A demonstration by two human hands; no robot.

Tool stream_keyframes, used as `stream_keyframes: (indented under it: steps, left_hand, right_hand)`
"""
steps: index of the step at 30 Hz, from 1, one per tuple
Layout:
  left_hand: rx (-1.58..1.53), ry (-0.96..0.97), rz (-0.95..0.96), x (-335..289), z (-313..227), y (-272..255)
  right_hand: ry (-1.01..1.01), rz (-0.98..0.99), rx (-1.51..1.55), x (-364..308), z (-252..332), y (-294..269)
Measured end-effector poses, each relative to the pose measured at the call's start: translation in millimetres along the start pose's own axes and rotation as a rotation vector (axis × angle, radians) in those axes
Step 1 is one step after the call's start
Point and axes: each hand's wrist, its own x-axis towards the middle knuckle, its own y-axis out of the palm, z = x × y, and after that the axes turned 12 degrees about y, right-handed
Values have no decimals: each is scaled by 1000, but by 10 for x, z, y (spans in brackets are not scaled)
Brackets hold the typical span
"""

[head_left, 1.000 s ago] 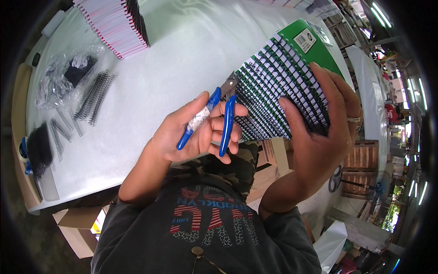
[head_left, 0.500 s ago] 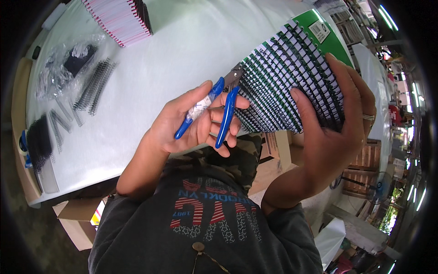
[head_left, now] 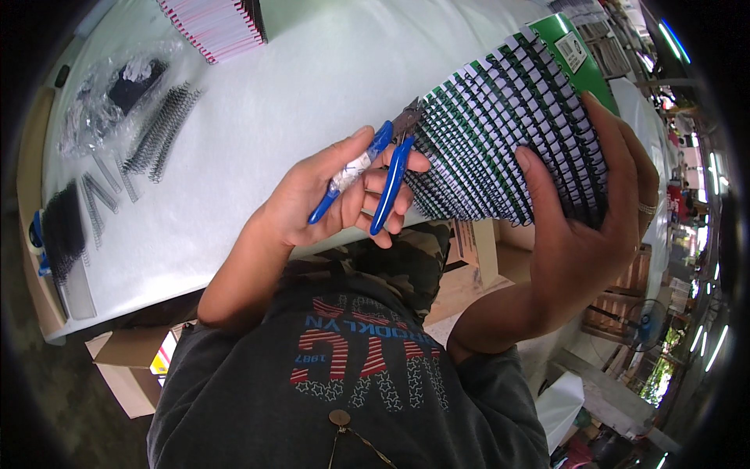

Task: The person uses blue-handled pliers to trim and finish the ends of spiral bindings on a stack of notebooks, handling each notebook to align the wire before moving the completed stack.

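Observation:
My left hand (head_left: 320,187) is wrapped round wire cutters (head_left: 397,160) with blue handles, one wound with whitish tape. The handles stand apart, and the dark jaws are at the left edge of a stack of wire-bound notebooks (head_left: 488,129). Rows of black wire loops run along the notebooks' spines, which face me, and a green cover shows at the far right. My right hand (head_left: 590,203) grips the stack's right part, thumb on the spines and fingers round the far side. Whether the jaws touch a wire is too small to tell.
Another notebook stack with red-edged spines (head_left: 215,27) stands at the far left on the white table (head_left: 273,94). Loose black wire coils (head_left: 162,133), a clear plastic bag (head_left: 98,109) and a dark coil bundle (head_left: 64,227) lie left. Cardboard boxes (head_left: 129,367) stand below the table edge.
The view has shifted slightly. My right hand and the notebook stack sit a little farther right, and the cutters' handles look slightly closer together. Both hands keep their hold.

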Motion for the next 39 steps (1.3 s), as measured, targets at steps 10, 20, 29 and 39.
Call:
stream_keyframes:
  steps: [10, 20, 29, 39]
  left_hand:
    - [893, 202, -88, -4, 27, -5]
    - [-341, -56, 187, 53, 103, -187]
    - [-194, -22, 133, 53, 188, -186]
    - [13, 119, 103, 55, 305, -144]
  right_hand:
    - [6, -16, 28, -17, 9, 25]
    - [-17, -4, 29, -7, -38, 20]
    - [-65, -7, 0, 9, -73, 18]
    - [-88, -32, 11, -29, -112, -44]
